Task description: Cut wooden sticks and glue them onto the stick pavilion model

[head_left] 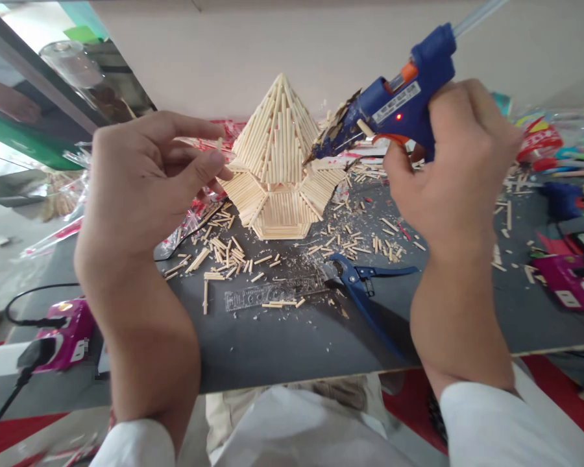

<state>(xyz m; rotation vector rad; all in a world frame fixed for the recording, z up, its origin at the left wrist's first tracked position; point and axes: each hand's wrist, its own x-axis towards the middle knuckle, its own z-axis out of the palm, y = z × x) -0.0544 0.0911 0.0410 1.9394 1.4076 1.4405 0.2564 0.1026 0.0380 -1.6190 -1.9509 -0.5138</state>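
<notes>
A pagoda-like model (285, 146) built of thin wooden sticks stands upright on the dark table, with a pointed roof over flared lower eaves. My right hand (460, 155) is wrapped round a blue hot glue gun (394, 97), its red light lit and a clear glue stick out of the back. The crusted nozzle points down-left at the roof's lower right side; whether it touches cannot be told. To the left of the model, my left hand (146, 168) pinches a short wooden stick (219, 143) between thumb and forefinger.
Cut stick pieces (224, 256) litter the table (282, 357) around the model. In front lie a clear ruler (263, 295) and a blue-handled cutter (365, 292). Purple power strips (71, 331) with cords sit at both sides. Behind the table rises a pale wall (189, 58).
</notes>
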